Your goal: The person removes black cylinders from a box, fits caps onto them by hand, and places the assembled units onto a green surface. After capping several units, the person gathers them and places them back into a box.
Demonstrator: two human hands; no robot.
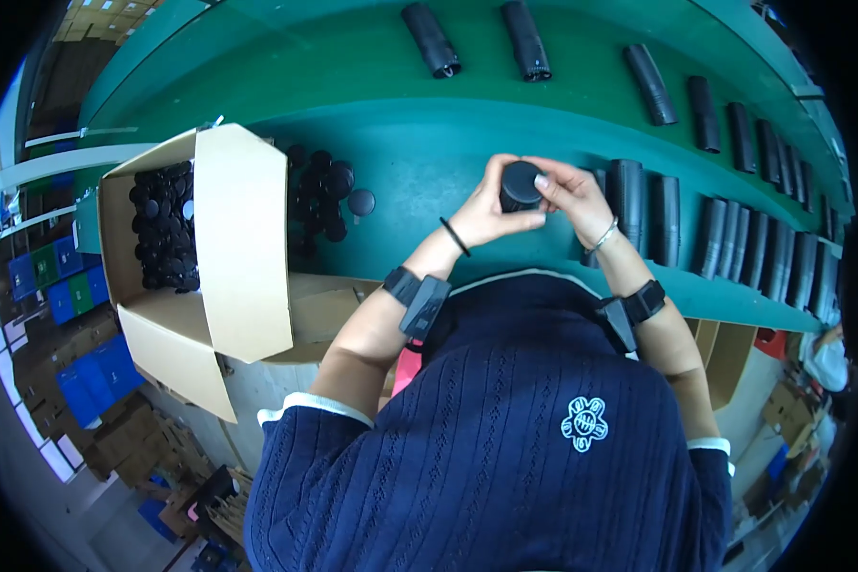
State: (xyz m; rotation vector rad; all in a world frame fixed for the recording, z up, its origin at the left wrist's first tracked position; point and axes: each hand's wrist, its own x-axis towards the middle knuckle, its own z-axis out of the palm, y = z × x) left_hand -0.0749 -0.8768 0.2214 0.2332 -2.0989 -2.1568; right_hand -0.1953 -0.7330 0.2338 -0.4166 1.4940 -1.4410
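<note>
Over the green bench, both my hands are closed on a black ribbed cylinder [520, 187], its flat round end turned up toward me. My left hand [486, 205] wraps its side, thumb below and fingers behind. From the other side, my right hand [582, 198] presses its thumb against the rim of the round end. How long the cylinder is cannot be seen from here. Just right of my right hand stand black tubes [627, 205]. Left of my left hand lies a loose pile of round black caps [326, 191].
An open cardboard box [248, 243] with many black discs inside stands at the left. Several black tubes [650, 86] lie on the raised green strip [353, 71] at the back, and more line the bench's right side. Blue bins [100, 377] and cartons sit beyond the bench.
</note>
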